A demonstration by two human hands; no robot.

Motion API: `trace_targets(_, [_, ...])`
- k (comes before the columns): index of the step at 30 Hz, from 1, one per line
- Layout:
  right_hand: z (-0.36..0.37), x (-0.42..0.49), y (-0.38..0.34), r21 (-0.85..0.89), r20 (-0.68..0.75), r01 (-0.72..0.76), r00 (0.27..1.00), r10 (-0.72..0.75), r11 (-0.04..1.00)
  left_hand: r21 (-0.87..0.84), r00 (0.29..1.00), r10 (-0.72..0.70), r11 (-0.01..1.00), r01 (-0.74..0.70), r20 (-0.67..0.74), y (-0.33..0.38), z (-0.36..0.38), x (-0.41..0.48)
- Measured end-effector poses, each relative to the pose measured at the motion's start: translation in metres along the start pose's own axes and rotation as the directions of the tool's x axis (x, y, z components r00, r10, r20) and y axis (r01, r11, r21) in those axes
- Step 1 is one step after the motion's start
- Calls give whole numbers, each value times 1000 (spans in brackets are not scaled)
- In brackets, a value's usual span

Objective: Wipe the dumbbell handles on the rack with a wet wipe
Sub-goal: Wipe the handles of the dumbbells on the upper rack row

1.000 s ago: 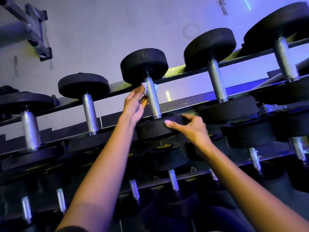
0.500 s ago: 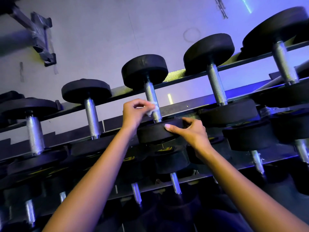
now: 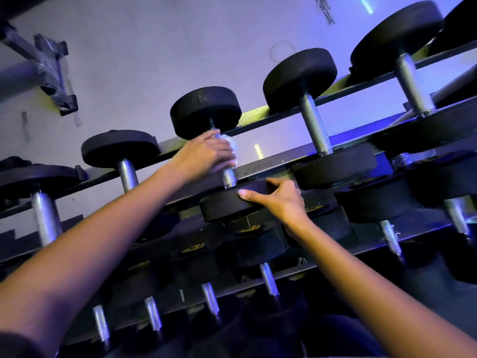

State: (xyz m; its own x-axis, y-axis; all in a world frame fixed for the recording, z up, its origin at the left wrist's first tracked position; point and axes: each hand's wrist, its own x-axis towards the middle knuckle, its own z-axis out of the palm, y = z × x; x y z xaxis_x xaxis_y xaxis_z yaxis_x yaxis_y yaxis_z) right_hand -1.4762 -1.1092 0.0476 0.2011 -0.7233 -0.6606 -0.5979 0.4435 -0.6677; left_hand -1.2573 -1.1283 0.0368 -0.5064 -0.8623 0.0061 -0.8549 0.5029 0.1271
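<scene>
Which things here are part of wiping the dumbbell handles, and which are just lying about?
In the job: wet wipe, left hand gripping it round the handle, right hand holding that dumbbell's near end, rack.
Just there: wall bracket, upper left; blue light strip, top right.

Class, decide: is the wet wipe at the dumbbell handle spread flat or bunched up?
Bunched up: the wet wipe shows as a crumpled white wad beside the left hand, which wraps the dumbbell handle.

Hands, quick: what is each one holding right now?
Left hand: closed round the wet wipe, wrapped on the dumbbell handle.
Right hand: closed on that dumbbell's near head.
</scene>
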Motion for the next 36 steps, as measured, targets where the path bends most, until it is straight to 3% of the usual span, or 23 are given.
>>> trace_targets(3, [0, 0, 0, -2, 1, 3, 1000, -3, 1000, -40, 996, -85, 996, 85, -2, 2, 2, 6])
trace_targets(7, [0, -1, 0, -14, 13, -3, 1000, 3, 1000, -176, 994, 60, 983, -44, 91, 19, 6, -12])
trace_targets(13, [-2, -3, -2, 19, 19, 6, 1000, -6, 1000, -148, 977, -170, 978, 150, -131, 18, 15, -15])
trace_targets(18, [-1, -4, -3, 24, 14, -7, 1000, 7, 1000, -206, 982, -69, 978, 32, -175, 14, 17, -31])
trace_targets(22, [4, -5, -3, 23, -8, 12, 1000, -12, 1000, -243, 866, -415, 903, 354, -280, 0, 13, -7])
trace_targets(24, [4, -4, -1, 18, -12, 2, 1000, -2, 1000, -331, 854, -464, 864, 379, -235, 25, 16, -24])
trace_targets(26, [4, -3, 0, 15, -19, -4, 1000, 4, 1000, -484, 850, -516, 774, 409, -106, 47, 17, -43])
trace_targets(28, [5, -3, 0, 26, -28, 1, 1000, 0, 1000, -637, 786, -614, 632, 442, -64, 49, 17, -40])
trace_targets(32, [7, -4, -1, 41, -27, 11, 1000, -10, 999, -863, 433, -898, 279, 421, -79, 33, 15, -7])
trace_targets(33, [6, -4, -1, 38, -25, 10, 1000, -9, 999, -872, 390, -918, 242, 425, -65, 36, 19, -7])
trace_targets(36, [6, -2, 0, 25, -14, 13, 1000, -13, 1000, -870, 383, -913, 72, 488, 139, 59, 21, -22])
